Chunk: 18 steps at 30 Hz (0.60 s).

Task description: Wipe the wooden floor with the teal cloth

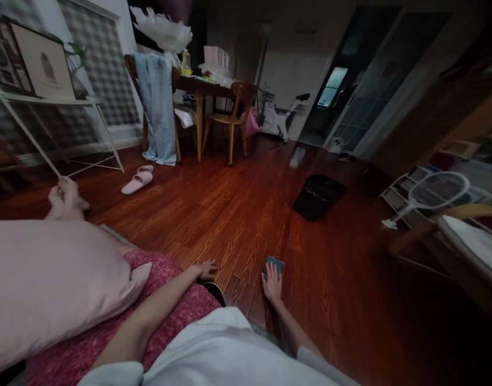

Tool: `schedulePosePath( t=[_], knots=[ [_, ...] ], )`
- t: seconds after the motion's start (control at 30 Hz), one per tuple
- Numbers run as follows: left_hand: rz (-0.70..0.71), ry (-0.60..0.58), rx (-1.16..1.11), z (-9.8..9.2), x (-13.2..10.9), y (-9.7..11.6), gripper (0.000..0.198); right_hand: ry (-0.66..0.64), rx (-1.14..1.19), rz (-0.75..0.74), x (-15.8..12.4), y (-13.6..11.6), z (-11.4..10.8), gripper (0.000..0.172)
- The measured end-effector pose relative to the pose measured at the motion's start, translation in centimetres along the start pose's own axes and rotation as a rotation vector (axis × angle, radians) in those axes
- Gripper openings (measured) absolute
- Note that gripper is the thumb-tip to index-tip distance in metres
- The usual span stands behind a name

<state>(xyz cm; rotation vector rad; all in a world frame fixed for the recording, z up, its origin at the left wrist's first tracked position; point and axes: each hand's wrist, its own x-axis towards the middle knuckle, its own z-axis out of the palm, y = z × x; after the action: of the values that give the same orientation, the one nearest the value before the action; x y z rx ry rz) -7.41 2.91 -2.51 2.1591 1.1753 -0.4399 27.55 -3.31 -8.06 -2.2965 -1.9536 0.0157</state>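
Note:
My right hand [273,284] lies flat on a folded blue cloth [275,261] on the reddish-brown wooden floor [237,214]. Its fingers are spread and cover the nearer part of the cloth. To the left, my left hand [207,269] is open with fingers stretched out, low beside the dark pink patterned fabric [161,262] over my lap. Nothing shows in that hand; whether it touches the floor, I cannot tell. A large pale pink pillow [60,284] rests across my legs, with bare feet [66,195] beyond it.
A black bin [318,195] stands ahead on the right. Pink slippers [138,179] lie near a white metal stand [109,134]. Farther back are a wooden chair [233,115], a table with jeans [157,107] hanging beside it, and an exercise bike [278,120]. A racket [437,190] leans at right.

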Motion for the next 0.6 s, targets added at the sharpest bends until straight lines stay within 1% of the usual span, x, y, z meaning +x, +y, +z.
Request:
schedulePosePath(
  t=[0.07,0.13,0.2,0.27,0.3,0.37,0.47,0.53,0.6],
  knots=[
    [-0.001,0.003,-0.004,0.0,0.0,0.0,0.069,0.021,-0.019,0.095,-0.7,2.3,0.1,0.063],
    [-0.003,0.003,-0.001,0.0,0.0,0.0,0.069,0.047,-0.028,0.156,-2.0,3.4,0.4,0.065],
    [-0.006,-0.001,0.006,0.0,0.1,0.0,0.067,0.069,-0.029,0.193,-3.4,3.1,0.8,0.066],
    [-0.006,-0.008,0.014,0.0,0.1,0.0,0.068,0.078,-0.022,0.196,-4.9,1.6,1.4,0.066],
    [-0.005,-0.011,0.018,0.0,0.0,0.0,0.068,0.078,-0.013,0.174,-5.6,0.5,1.6,0.066],
    [0.001,-0.013,0.023,-0.1,0.0,-0.1,0.069,0.073,0.017,0.077,-6.9,-2.2,2.2,0.064],
    [0.011,-0.009,0.029,0.0,0.0,-0.3,0.069,0.062,0.071,-0.147,-8.1,-6.6,2.8,0.06],
    [0.012,-0.005,0.03,0.0,0.2,-0.4,0.07,0.04,0.105,-0.304,-8.1,-8.9,2.9,0.059],
    [0.01,0.001,0.028,0.2,0.3,-0.6,0.07,0.009,0.138,-0.423,-7.4,-10.1,2.5,0.057]
  ],
)
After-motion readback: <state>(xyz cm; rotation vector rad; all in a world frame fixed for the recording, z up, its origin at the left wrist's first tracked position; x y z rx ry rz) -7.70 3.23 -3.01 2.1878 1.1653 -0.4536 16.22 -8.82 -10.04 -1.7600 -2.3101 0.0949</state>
